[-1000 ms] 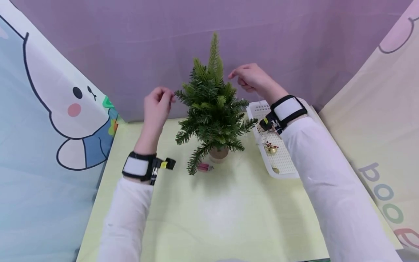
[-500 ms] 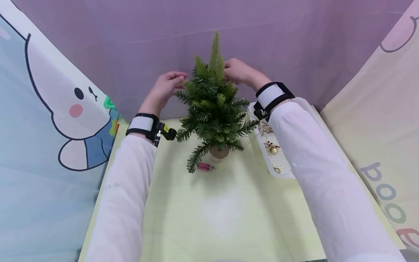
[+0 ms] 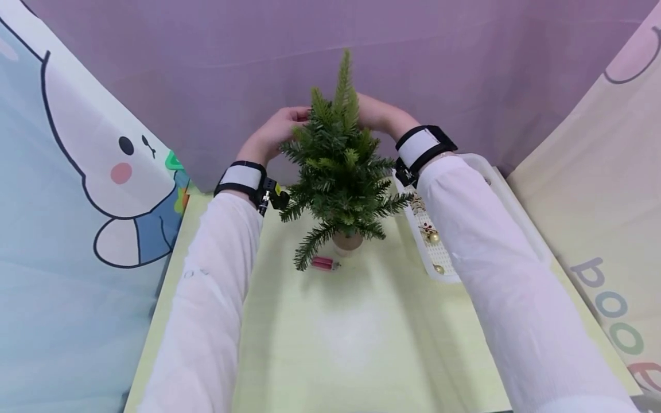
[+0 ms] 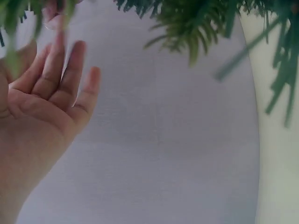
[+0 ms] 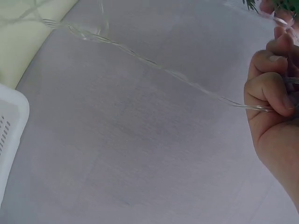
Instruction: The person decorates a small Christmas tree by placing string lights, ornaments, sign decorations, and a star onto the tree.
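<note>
A small artificial Christmas tree (image 3: 338, 178) in a pale pot (image 3: 348, 244) stands mid-table. Both hands reach around behind its upper part. My right hand (image 5: 273, 95) curls its fingers round a clear twisted wire (image 5: 175, 75), which runs slack to the left in the right wrist view. Branches hide the fingers of the right hand (image 3: 376, 113) in the head view. On the tree's left side is my left hand (image 3: 281, 129), its fingertips behind the needles. Seen from the left wrist, this left hand (image 4: 44, 102) has its fingers extended and slightly bent, close to the other hand's fingertips.
A white perforated basket (image 3: 430, 261) sits at the right, partly under my right sleeve, with gold and red-berry ornaments (image 3: 432, 235) in it. A small pinkish-red object (image 3: 323, 263) lies before the pot. A purple cloth (image 3: 248, 57) hangs close behind the tree.
My left hand has moved up and right to the back of the tree, its fingers loosening from a pinch. My right hand has moved left behind the treetop.
</note>
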`<state>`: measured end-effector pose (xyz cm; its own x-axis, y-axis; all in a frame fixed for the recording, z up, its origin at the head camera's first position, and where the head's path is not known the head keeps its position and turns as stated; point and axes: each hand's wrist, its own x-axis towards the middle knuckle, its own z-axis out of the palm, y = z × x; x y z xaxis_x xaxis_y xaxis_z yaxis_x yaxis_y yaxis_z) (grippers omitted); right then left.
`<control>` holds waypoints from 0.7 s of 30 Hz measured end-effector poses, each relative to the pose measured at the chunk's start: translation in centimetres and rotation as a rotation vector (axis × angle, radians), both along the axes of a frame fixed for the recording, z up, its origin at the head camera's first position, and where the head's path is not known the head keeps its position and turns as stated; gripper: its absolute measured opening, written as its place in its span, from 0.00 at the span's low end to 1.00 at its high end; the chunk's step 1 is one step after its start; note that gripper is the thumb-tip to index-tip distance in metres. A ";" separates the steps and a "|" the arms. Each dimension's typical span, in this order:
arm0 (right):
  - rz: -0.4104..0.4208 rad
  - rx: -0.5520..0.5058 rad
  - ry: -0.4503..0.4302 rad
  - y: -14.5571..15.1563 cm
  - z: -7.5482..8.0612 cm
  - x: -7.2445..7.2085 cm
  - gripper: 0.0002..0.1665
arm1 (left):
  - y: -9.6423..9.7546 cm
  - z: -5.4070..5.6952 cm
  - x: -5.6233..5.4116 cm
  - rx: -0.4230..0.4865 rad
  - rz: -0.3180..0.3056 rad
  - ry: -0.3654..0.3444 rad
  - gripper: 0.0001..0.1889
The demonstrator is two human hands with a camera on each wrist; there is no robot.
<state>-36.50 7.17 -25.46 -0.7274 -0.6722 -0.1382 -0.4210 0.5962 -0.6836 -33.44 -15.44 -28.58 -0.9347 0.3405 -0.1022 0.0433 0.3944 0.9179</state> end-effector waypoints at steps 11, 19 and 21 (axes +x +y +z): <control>0.004 -0.055 0.058 -0.9 -0.1 0.1 0.10 | 0.2 -0.5 1.1 0.167 -0.149 -0.036 0.22; 0.004 -0.006 0.094 -0.3 -0.2 0.2 0.14 | -0.2 -1.0 1.4 0.074 -0.095 -0.079 0.29; -0.002 -0.049 0.063 -0.4 -0.2 0.4 0.16 | 0.0 -1.0 1.5 0.158 -0.134 -0.083 0.27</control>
<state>-36.08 6.73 -25.69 -0.7347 -0.6758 -0.0587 -0.4632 0.5630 -0.6844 -31.90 -15.46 -29.55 -0.8705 0.4791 -0.1129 0.0071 0.2415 0.9704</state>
